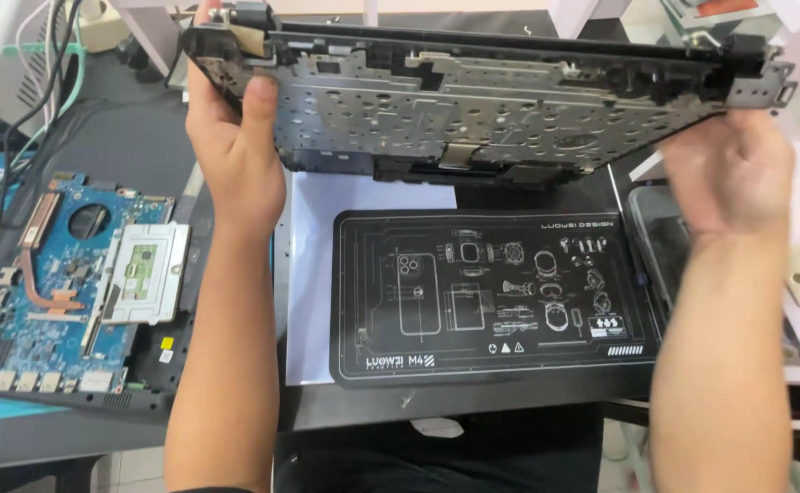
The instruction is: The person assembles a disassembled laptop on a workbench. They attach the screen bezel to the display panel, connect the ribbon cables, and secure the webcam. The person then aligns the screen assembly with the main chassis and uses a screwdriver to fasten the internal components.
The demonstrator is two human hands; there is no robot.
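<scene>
A: Holding the shell (pixel 473 110) up off the counter (pixel 473 397) by both ends, underside facing the camera, so the metal plate with all its punched holes shows.

B: How is the left hand (pixel 235 146) set?

A: Closed on the left corner: thumb pressed over the plate, the other fingers wrapped behind the edge, out of sight. It looks like a firm pinch, judged to carry most of the weight.

B: And the right hand (pixel 728 169)?

A: Blurred. It sits under the right end near the hinge bracket (pixel 765 82), fingers curled, but I cannot tell whether they clamp the shell or only prop it.

B: Where is the shell against the rest?

A: In the air above the far edge of the mat (pixel 491 297), tilted, long edge toward the person. It touches nothing below.

B: Room to move?

A: The mat is bare, and white paper (pixel 313 274) lies just beside it. Left is crowded: a blue board (pixel 57 274) with a copper pipe, and a silver pad (pixel 144 272) lying on it, well apart from the shell. Cables (pixel 26 91) hang at the far left. On the right a dark tray (pixel 660 242) lies near the forearm, so that side is tight.
</scene>
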